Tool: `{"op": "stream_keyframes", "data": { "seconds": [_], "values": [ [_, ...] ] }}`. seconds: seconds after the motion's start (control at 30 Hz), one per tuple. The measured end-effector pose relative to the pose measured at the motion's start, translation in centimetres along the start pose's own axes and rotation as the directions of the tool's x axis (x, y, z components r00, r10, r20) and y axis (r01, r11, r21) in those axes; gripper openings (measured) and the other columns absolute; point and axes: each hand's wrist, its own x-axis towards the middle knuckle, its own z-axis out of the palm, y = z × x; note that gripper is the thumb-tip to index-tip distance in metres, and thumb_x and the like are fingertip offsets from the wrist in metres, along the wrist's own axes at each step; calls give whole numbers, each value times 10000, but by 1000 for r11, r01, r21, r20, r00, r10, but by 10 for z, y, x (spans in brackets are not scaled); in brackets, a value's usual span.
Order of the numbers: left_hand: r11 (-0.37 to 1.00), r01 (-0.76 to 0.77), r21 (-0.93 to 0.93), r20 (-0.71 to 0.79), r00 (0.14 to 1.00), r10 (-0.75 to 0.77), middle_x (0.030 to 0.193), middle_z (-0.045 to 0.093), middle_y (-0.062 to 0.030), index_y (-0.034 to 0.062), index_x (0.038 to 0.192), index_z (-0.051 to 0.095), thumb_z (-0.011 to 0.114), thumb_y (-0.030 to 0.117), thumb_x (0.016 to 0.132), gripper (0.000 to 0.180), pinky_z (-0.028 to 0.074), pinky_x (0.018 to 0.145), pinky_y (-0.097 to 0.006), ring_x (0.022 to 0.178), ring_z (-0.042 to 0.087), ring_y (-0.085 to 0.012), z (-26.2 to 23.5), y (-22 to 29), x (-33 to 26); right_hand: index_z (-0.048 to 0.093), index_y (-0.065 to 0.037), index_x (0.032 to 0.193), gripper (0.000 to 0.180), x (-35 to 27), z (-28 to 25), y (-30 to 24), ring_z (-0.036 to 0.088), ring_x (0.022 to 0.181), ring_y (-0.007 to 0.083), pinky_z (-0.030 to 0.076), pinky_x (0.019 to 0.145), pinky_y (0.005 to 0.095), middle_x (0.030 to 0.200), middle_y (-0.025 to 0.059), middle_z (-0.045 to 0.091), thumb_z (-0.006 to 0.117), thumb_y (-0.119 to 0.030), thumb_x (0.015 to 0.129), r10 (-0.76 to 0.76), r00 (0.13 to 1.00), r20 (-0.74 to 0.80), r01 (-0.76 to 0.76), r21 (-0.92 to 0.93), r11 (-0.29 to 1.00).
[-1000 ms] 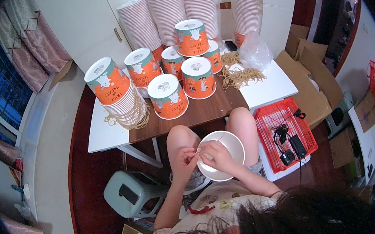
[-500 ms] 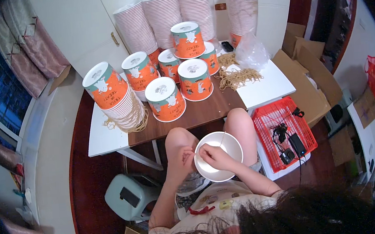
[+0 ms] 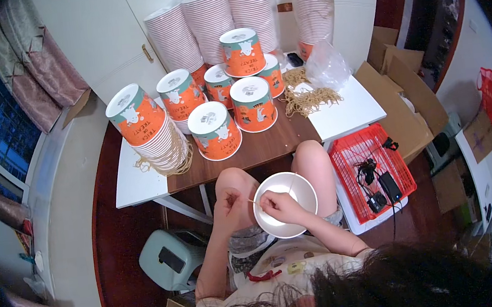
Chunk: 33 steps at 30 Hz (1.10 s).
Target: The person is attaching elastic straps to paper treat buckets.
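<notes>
A white-lined paper bucket (image 3: 303, 192) rests in my lap between my thighs, its open mouth facing up. My right hand (image 3: 281, 208) reaches over the bucket's left side, fingers pinched on a thin tan cord (image 3: 253, 201). A short piece of that cord runs out past the left rim to the fingertips of my left hand (image 3: 231, 207). That hand is curled just outside the rim and seems to pinch the cord's end. Another thin strand (image 3: 292, 181) shows at the bucket's far inner wall. The bucket's outside is mostly hidden.
Several upside-down orange-and-green buckets (image 3: 216, 134) stand on the table (image 3: 269, 149). Tan cords hang over the left stack (image 3: 159, 144); more cords (image 3: 312, 100) lie at right, near a clear plastic bag (image 3: 327, 65). Tall wrapped stacks (image 3: 213, 29) stand behind. A red basket (image 3: 351, 202) holds cables.
My left hand has shifted slightly left, away from the rim, and more cord shows between the hands. My right hand has moved slightly left. The view has shifted a little.
</notes>
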Motion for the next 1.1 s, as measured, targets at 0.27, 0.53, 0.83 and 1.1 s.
{"op": "stream_keyframes", "data": {
  "seconds": [0.27, 0.53, 0.83, 1.1],
  "values": [
    [833, -149, 533, 46, 988, 147, 830, 536, -62, 63, 886, 566, 563, 40, 744, 145, 425, 704, -290, 778, 524, -204, -7, 24, -4, 502, -40, 765, 38, -2, -2, -1, 466, 531, 114, 389, 505, 254, 609, 30, 477, 534, -62, 771, -15, 1000, -12, 15, -4, 1000],
    [539, -509, 671, 395, 861, 322, 945, 509, -98, 62, 819, 599, 646, 120, 681, 157, 409, 782, -375, 917, 488, -285, 9, 24, -5, 515, -41, 783, 60, -4, -6, -11, 542, 551, 220, 426, 524, 316, 628, 97, 532, 535, -96, 766, 20, 1000, -21, -20, 1, 1000],
    [681, -426, 596, 348, 901, 260, 877, 527, -96, 55, 780, 582, 653, 79, 677, 127, 431, 710, -352, 848, 521, -276, 11, 20, -7, 516, -43, 808, 70, -6, -10, -21, 554, 568, 241, 433, 529, 323, 648, 113, 541, 538, -99, 772, 3, 1000, -22, -4, -10, 1000],
    [865, -226, 448, 281, 954, 105, 767, 560, -82, 32, 790, 570, 609, 51, 728, 75, 438, 596, -291, 675, 551, -199, 13, 18, -10, 520, -46, 809, 68, -8, -11, -21, 566, 579, 237, 445, 540, 321, 675, 112, 553, 544, -99, 773, -19, 999, -37, 18, -36, 999]
  ]
}}
